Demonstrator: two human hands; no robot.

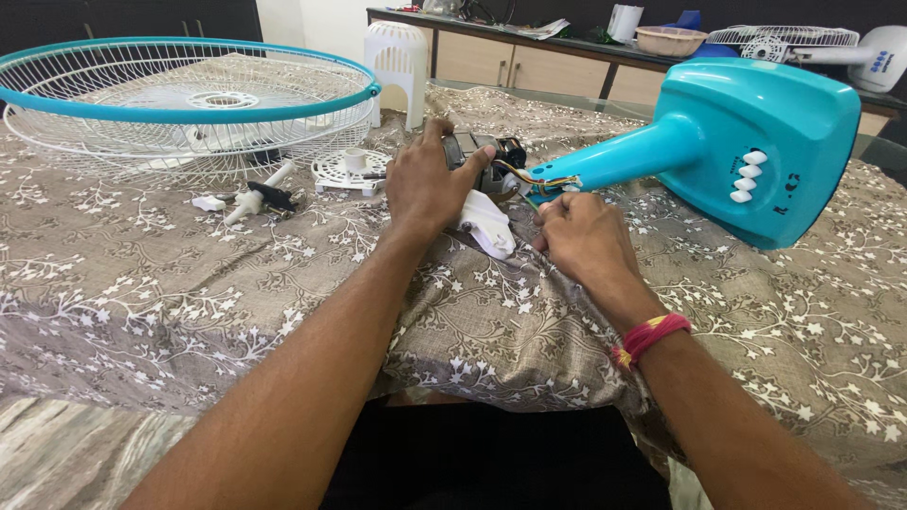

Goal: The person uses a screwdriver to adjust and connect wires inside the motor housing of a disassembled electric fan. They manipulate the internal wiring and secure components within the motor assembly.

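At the centre of the frame the fan motor (477, 156) lies on the cloth-covered worktop (189, 283), and the left hand (427, 184) is clasped over its near side. Just right of it the right hand (581, 236) presses curled fingers at the base of the teal fan stand (756, 146), where coloured wires (548, 179) run out. A white plastic piece (489, 227) lies between the hands. The wire fan guard (179, 104) sits upper left.
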